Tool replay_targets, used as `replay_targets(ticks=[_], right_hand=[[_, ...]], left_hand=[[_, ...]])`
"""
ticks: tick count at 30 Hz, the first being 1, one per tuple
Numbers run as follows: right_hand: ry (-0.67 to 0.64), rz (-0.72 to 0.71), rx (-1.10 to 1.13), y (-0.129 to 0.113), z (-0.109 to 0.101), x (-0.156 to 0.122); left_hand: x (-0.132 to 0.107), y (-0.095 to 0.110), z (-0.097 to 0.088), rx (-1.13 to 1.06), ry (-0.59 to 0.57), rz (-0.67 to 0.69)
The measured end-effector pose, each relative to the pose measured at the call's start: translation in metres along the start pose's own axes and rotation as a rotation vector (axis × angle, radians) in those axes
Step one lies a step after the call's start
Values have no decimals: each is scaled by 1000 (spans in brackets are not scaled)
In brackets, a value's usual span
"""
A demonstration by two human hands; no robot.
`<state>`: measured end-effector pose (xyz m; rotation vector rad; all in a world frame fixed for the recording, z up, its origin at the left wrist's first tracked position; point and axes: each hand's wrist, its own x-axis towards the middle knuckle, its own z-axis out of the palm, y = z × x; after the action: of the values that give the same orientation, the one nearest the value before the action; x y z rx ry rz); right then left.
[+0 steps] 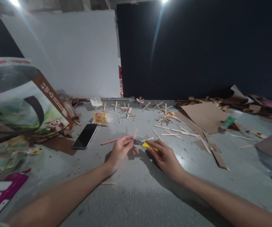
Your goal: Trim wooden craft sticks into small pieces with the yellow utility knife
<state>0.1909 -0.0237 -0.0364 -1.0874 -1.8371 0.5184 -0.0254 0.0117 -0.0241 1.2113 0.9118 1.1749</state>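
Note:
Pinched upright in the fingers of my left hand [120, 150] is a small wooden stick [135, 134]. My right hand [165, 157] is closed around the yellow handle of a utility knife [149, 146]. The knife's grey blade end points left and meets the stick at my left fingertips; whether it cuts into the wood I cannot tell. A thin pink twisted rod [110, 142] lies just left of my left hand. Beyond my right hand several loose wooden sticks [170, 134] are scattered on the grey table [136, 195].
Small crossed-stick pieces [127, 111] stand farther back. To the left are a phone [85, 136], a yellow packet [101, 118], a large printed bag [48, 107] and a magenta object [10, 190]. Cardboard [203, 116] and a green-and-white tube [231, 119] lie at the right.

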Motion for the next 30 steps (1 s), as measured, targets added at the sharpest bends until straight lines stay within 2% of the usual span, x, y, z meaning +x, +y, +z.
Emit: replay_targets(ticks=[10,13,16,19,23,27,30], right_hand=[[37,-7,-20,-4,-2,0],[47,73,51,-5,-2,-3],[-12,197,188,-7,-1,-4],[-55,247,225,-9,-1,-3],[-59,216,170,-8,-1,-1],[-9,105,47,-6,-1,-1],[-28,62,21,-6,-1,-1]], left_hand=[[0,1,0,53,15,-14],[0,3,0,37,13,-21],[-1,4,1,21,2,-19],[-1,4,2,14,18,-15],[-1,4,2,13,13,-3],[0,2,1,10,7,11],[1,0,1,10,3,16]])
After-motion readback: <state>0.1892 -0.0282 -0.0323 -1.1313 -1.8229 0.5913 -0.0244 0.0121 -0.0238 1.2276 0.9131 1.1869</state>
